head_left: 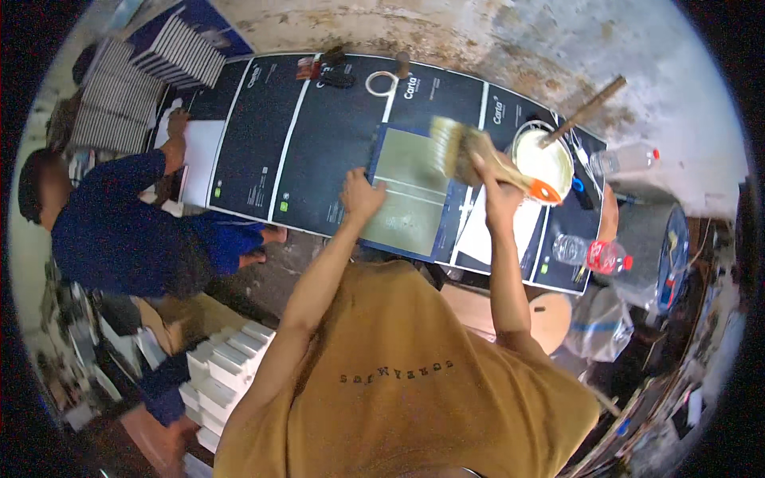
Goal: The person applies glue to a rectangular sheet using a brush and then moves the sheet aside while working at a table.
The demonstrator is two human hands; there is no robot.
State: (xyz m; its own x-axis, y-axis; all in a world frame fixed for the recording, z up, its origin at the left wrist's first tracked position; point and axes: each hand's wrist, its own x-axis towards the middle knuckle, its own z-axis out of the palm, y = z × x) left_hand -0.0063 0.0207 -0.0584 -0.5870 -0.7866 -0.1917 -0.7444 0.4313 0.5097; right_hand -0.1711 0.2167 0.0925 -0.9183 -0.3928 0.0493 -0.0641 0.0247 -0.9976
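Brown shirt [398, 342] nearest, left hand [363, 197] touches board [410, 201], right hand [499, 193] grips brush [460, 153].

Before us, a black-topped table [319, 151] bears a white-filled bucket [518, 143]; left of the bucket we see a blue-bordered panel [408, 207] and a pale ring [368, 85], on its near side a red-labelled bottle [602, 256].

Orange-tipped brush [468, 156]; white-striped, navy-edged olive panel [410, 209]; creamy-white liquid [550, 165]
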